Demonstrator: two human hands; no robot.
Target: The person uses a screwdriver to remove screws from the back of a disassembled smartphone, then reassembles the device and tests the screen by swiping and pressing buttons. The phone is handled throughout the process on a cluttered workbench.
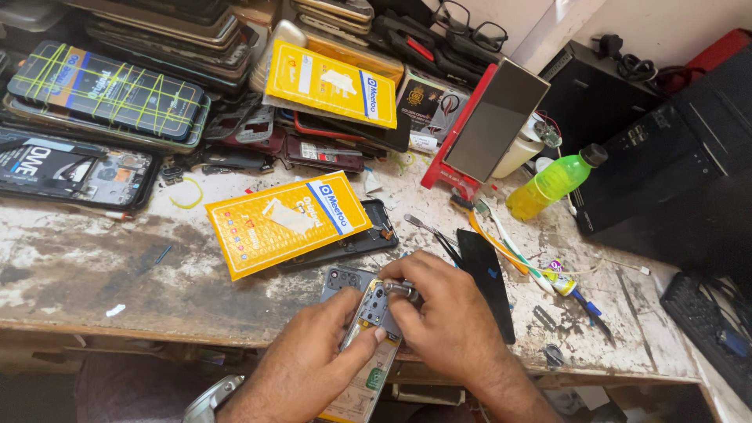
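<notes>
The right hand (446,317), at lower centre of the frame, was closed around a small metal-tipped tool (401,288), its tip held against the upper part of an opened phone (368,337). The left hand (313,360) was seen gripping the phone's long edge, thumb laid over the exposed inner board, with the phone's lower end hanging past the near edge of the workbench (94,274).

Risks were judged as follows. A slip of the tool tip could scratch the board or the camera cluster, since the tip was pressed down among small parts. A loosened screw, if one was present (too small to tell), could drop off the bench edge, because the phone was held partly over open space. Pressure from the left thumb on the bare board could stress it.

Just right of the hands a dark glass panel (487,282) lay flat; tweezers (431,235) lay just above it. A yellow packet (286,222) rested on another dark phone at centre. Coloured cables (509,251) and a green bottle (552,182) lay at right.

The bench surface was noted as worn, stained white paint. Stacks of phones and packaged screens (110,90) filled the upper left; black equipment cases (666,157) filled the upper right.
</notes>
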